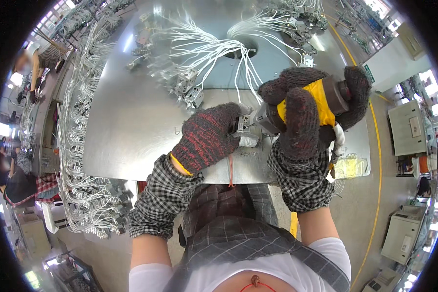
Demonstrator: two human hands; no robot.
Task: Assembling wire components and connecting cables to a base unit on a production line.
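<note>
Both hands wear dark knitted gloves and checked sleeves. My left hand (207, 138), its glove flecked with red, is closed at the fingertips on a small metal connector housing (243, 122) near the table's front edge. A white wire runs to that housing. My right hand (301, 121) grips a dark hand-held power tool (321, 100) with a yellow wrap round its body. The tool's front end points left, close beside the housing; its tip is hidden. White tape shows on a fingertip of each glove.
White wires (243, 46) fan out from a round hole in the metal table (126, 121), ending in clusters of metal housings (194, 96). More wired housings hang along a rack (82, 160) on the left. A yellow pad (350, 167) lies at the right corner. People work at far left.
</note>
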